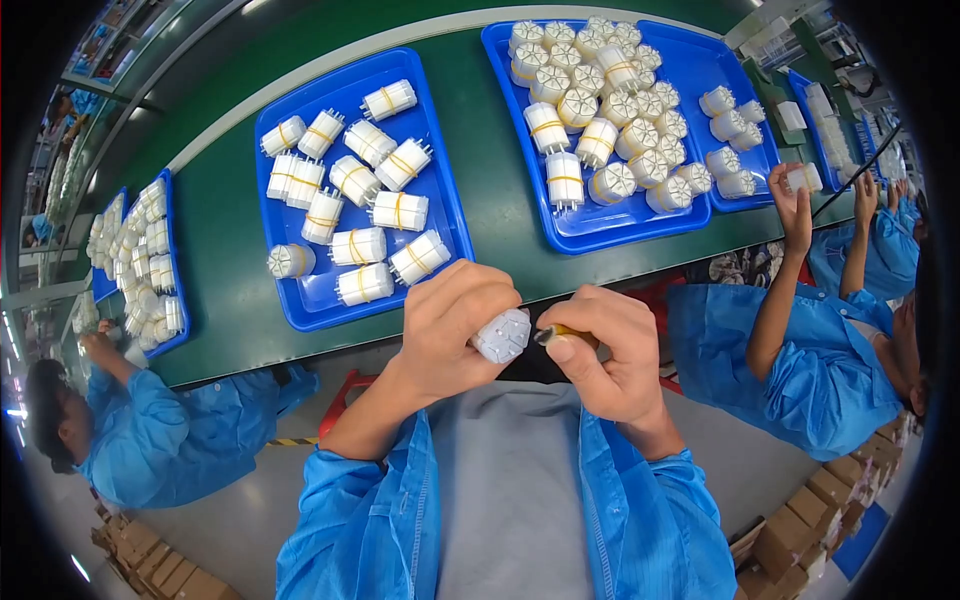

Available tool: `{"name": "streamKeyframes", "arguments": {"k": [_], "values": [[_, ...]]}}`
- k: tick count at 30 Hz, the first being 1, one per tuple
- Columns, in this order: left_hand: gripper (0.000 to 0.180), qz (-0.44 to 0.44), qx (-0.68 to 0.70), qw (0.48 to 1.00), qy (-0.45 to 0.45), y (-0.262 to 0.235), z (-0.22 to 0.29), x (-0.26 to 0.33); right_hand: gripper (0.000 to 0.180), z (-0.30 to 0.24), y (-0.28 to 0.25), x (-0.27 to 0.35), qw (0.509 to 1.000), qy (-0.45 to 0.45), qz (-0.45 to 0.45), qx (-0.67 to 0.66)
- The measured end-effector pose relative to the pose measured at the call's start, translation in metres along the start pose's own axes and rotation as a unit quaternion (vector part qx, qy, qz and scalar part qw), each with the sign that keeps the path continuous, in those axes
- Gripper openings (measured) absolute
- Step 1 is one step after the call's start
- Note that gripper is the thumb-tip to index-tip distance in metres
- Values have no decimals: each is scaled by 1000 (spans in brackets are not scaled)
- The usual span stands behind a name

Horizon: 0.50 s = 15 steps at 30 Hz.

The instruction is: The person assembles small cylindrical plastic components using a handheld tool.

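My left hand (445,325) is closed around a white, roughly cylindrical plastic part (503,336), its slotted end face turned to the right. Close to that face, my right hand (617,352) pinches a small yellow tool with a dark tip (546,336) between thumb and fingers. The tip points at the white part, with a narrow gap between them; the rest of the tool is hidden by my fingers. Just beyond my hands, a blue tray (440,185) holds several similar white parts (399,211) with yellow bands round them, many with prongs at one end.
A fuller blue tray (600,240) of banded white parts sits at the far right on the green bench (220,240), with another blue tray (690,72) beside it. Co-workers in blue work to the left (190,430) and right (790,370). Cardboard boxes (795,530) are stacked at lower right.
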<state>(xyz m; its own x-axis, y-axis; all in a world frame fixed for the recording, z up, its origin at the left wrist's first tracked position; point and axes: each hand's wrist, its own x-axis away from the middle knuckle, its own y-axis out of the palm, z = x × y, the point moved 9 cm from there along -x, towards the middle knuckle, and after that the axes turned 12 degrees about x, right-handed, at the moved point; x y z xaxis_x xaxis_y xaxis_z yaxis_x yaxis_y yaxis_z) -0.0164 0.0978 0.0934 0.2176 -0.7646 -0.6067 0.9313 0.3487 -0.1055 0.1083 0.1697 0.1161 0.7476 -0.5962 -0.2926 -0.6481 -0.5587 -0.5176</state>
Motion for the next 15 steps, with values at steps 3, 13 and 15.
{"name": "streamKeyframes", "arguments": {"k": [3, 13, 15], "values": [[36, -4, -56, 998, 11, -2, 3, -4, 12, 3, 9, 0, 999, 24, -34, 18], [31, -34, -104, 994, 15, -1, 4, -2, 8, 4, 17, 0, 997, 37, -52, 45], [31, -42, -105, 993, 13, 0, 3, 0, 7, 6, 19, 3, 996, 41, -54, 49]]}}
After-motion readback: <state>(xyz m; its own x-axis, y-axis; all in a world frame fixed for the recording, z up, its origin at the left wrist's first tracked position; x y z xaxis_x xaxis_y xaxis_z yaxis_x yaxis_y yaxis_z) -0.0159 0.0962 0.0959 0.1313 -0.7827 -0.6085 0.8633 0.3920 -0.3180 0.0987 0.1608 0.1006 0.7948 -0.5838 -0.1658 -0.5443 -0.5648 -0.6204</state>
